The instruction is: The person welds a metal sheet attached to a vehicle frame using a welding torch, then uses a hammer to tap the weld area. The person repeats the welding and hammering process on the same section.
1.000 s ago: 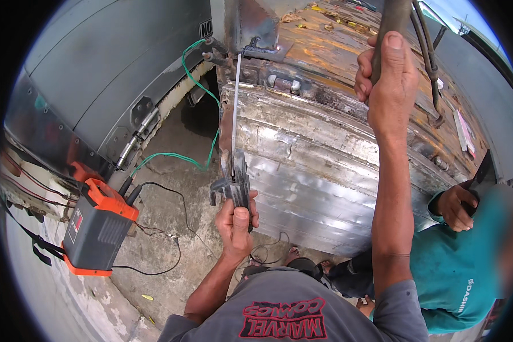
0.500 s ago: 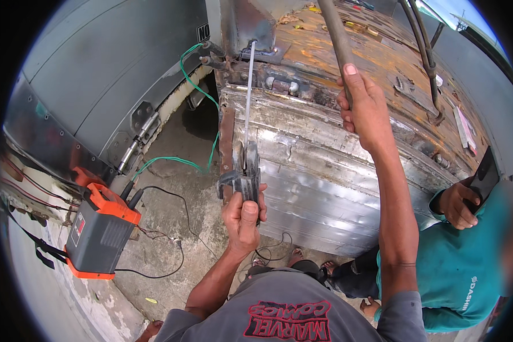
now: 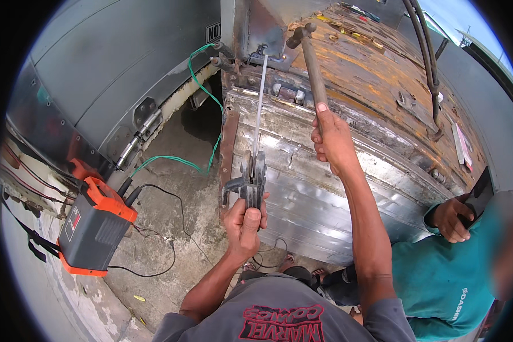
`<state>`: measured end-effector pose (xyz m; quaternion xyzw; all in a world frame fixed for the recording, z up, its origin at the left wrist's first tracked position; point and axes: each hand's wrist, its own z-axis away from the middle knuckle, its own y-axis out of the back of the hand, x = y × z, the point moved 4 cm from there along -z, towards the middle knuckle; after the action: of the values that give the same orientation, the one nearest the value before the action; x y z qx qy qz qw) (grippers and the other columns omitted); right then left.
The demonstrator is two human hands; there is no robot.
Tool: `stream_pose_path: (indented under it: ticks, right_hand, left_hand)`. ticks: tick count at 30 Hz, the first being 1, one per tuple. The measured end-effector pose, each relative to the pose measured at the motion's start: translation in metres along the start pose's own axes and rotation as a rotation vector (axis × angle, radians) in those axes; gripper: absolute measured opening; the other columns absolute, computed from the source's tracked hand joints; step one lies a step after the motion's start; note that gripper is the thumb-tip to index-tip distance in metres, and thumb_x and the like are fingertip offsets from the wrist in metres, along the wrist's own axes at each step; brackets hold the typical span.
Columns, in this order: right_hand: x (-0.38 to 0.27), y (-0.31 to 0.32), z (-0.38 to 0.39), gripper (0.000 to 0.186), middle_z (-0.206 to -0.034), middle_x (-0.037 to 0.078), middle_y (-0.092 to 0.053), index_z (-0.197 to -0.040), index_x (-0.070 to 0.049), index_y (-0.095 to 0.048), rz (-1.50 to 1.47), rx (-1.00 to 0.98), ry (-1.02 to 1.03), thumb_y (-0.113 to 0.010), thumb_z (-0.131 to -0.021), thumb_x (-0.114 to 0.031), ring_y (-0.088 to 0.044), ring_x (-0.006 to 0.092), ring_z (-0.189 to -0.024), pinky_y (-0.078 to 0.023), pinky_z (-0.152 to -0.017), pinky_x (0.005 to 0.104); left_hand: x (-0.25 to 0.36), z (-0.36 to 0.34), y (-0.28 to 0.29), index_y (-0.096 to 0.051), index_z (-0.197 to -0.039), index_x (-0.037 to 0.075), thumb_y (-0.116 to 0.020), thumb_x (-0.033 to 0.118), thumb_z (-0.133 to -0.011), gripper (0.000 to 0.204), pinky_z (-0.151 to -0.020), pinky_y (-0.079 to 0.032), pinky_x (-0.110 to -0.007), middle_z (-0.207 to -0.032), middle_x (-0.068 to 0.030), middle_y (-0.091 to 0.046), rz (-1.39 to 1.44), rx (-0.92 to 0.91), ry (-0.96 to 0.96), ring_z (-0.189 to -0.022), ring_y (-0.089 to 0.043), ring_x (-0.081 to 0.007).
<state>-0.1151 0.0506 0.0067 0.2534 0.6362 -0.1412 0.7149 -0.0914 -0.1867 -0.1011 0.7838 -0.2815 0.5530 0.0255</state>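
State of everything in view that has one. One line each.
Left grip, closed on electrode holder
Right grip, closed on hammer
Electrode holder, clamped on rod
Rod, straight; tip contact unclear
Hammer, head end away from person
Welding machine, power unclear
Green cable, slack
Deck, rust-stained
Metal panel, dented
Phone, in co-worker's hand

Both hands [image 3: 243,232] [image 3: 333,141] clenched, right arm [image 3: 370,228] seemingly straight
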Motion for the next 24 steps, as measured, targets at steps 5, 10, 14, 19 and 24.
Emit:
stream_pose_path:
  ticks: [5,10,14,19,24]
  right_hand:
    - [-0.065,0.034,0.031,0.057,-0.067,-0.001,-0.049,-0.102,-0.003,-0.058,-0.049,0.164,0.448,-0.051,-0.111,-0.059,-0.044,0.0066,-0.049,-0.035,-0.042,0.0261]
    - [-0.146,0.064,0.064,0.064,-0.072,0.003,-0.047,-0.109,-0.006,-0.051,-0.306,0.324,1.172,-0.052,-0.105,-0.070,-0.042,0.0100,-0.053,-0.039,-0.047,0.0290]
    - [-0.093,0.031,0.022,0.060,-0.072,0.005,-0.050,-0.102,-0.008,-0.047,-0.326,0.382,1.089,-0.048,-0.108,-0.068,-0.046,0.0122,-0.052,-0.040,-0.046,0.0311]
    - [-0.004,0.002,-0.017,0.055,-0.065,-0.001,-0.049,-0.099,-0.005,-0.059,0.138,0.081,0.187,-0.047,-0.112,-0.057,-0.046,0.0083,-0.050,-0.038,-0.044,0.0278]
    - [-0.086,0.029,0.047,0.056,-0.066,-0.001,-0.049,-0.098,-0.004,-0.058,-0.072,0.198,0.559,-0.050,-0.111,-0.058,-0.045,0.0064,-0.050,-0.035,-0.042,0.0253]
  left_hand:
    - [0.006,0.004,-0.004,-0.065,-0.120,-0.011,-0.053,0.048,-0.111,0.061,-0.059,-0.042,-0.026,-0.080,-0.0018,-0.058,0.023,-0.007,-0.039,-0.065,-0.051,-0.0072]
    - [0.001,0.010,-0.002,-0.065,-0.119,-0.011,-0.053,0.049,-0.111,0.062,-0.059,-0.042,-0.025,-0.081,-0.0016,-0.058,0.012,-0.009,0.000,-0.065,-0.051,-0.0069]
    - [-0.003,0.005,-0.005,-0.065,-0.121,-0.009,-0.053,0.053,-0.110,0.064,-0.058,-0.042,-0.026,-0.082,-0.0023,-0.058,0.035,-0.007,0.016,-0.065,-0.052,-0.0079]
    - [-0.008,0.010,0.000,-0.064,-0.126,-0.005,-0.052,0.059,-0.109,0.067,-0.058,-0.042,-0.027,-0.083,-0.0036,-0.057,0.001,-0.019,0.037,-0.065,-0.054,-0.0104]
    - [-0.004,0.003,-0.001,-0.065,-0.126,-0.006,-0.053,0.058,-0.109,0.067,-0.058,-0.043,-0.028,-0.083,-0.0036,-0.057,0.005,-0.003,0.003,-0.065,-0.054,-0.0103]
